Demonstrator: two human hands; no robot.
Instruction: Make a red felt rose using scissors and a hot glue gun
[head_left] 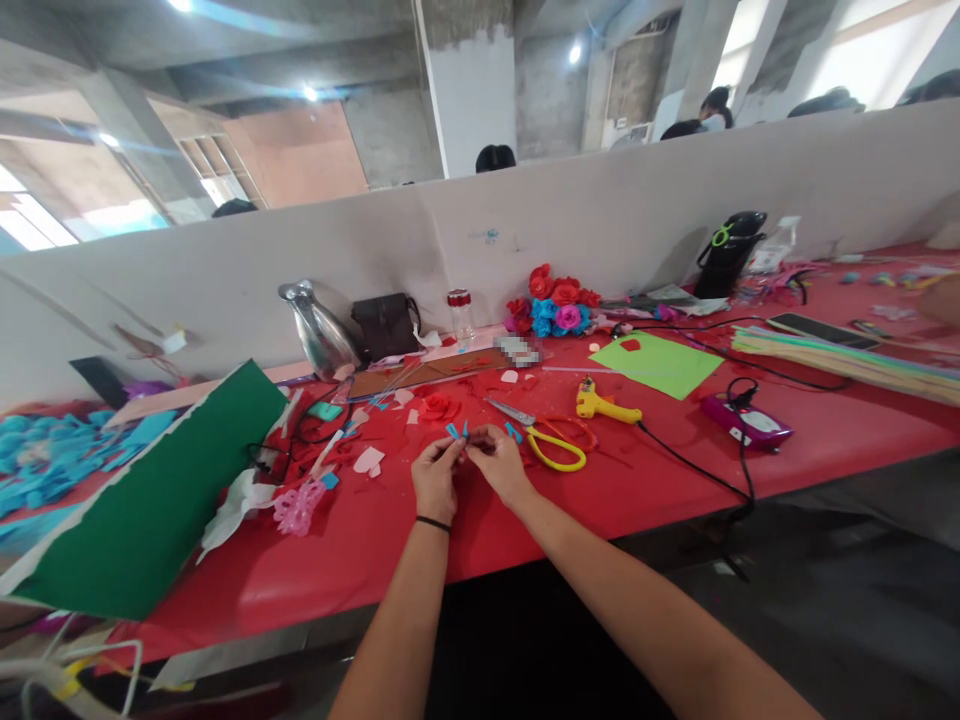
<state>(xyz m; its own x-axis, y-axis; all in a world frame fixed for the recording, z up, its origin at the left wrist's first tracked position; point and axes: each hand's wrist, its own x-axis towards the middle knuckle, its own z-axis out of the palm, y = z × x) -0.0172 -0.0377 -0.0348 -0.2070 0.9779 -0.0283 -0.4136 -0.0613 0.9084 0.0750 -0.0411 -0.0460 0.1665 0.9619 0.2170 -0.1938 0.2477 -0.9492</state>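
Both of my hands meet over the red table. My left hand [435, 475], a dark band at its wrist, pinches a small blue paper piece [453, 431]. Fingers of my right hand [496, 465] are closed on the same bit of blue paper from the other side. Just right of them lie scissors with yellow handles [556, 450], blades pointing away to the left. A loose blue scrap [513, 432] rests beside my right hand. Behind the hands is a red paper flower [439, 408]. The yellow glue gun [604, 403] lies farther right, its cord trailing off.
A green board [154, 500] leans at the left beside blue paper pieces [45, 450]. Along the back wall stand a steel thermos [321, 330], a dark bag [384, 325], a glass jar [460, 315] and a flower bunch [555, 305]. A purple power strip [750, 420] lies right.
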